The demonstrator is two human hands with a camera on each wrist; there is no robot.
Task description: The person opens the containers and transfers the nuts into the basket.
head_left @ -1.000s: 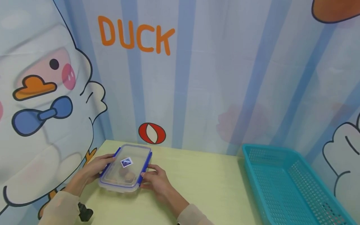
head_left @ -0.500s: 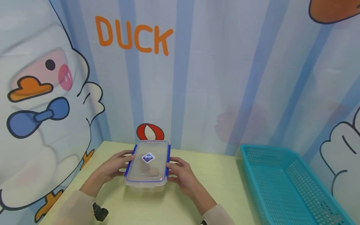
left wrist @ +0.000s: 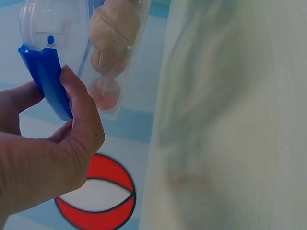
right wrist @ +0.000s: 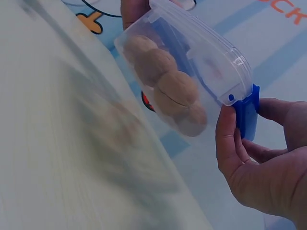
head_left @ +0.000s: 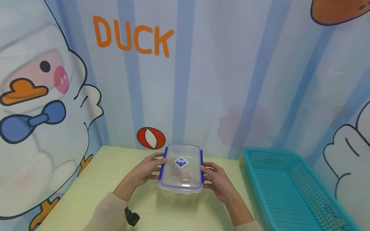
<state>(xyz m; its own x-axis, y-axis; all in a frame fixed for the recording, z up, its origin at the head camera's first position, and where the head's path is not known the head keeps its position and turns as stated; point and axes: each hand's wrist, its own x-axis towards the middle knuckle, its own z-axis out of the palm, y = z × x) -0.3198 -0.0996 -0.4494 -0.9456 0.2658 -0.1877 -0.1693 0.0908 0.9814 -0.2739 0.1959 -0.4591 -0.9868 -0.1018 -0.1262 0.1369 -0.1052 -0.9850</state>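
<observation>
A clear plastic food container (head_left: 181,171) with a blue-edged lid is held above the table between both hands. It bears a blue-and-white diamond sticker, and several brown walnuts (right wrist: 177,87) show through its wall. My left hand (head_left: 145,168) grips the left long side, thumb and fingers pinching the blue clasp (left wrist: 45,76). On the opposite side my right hand (head_left: 218,181) pinches the other blue clasp (right wrist: 247,115) between thumb and fingers. Both clasps lie down along the sides, partly covered by the fingers.
To the right on the pale yellow table (head_left: 110,179) stands a turquoise perforated basket (head_left: 292,192). A striped duck-print curtain (head_left: 208,80) rises behind the table's back edge. A black device (head_left: 132,217) sits at the left wrist.
Both hands have carried the container rightward from the table's left part, lifting it off the surface and turning it straighter. The grip on both sides stays. The view has swung slightly right.
</observation>
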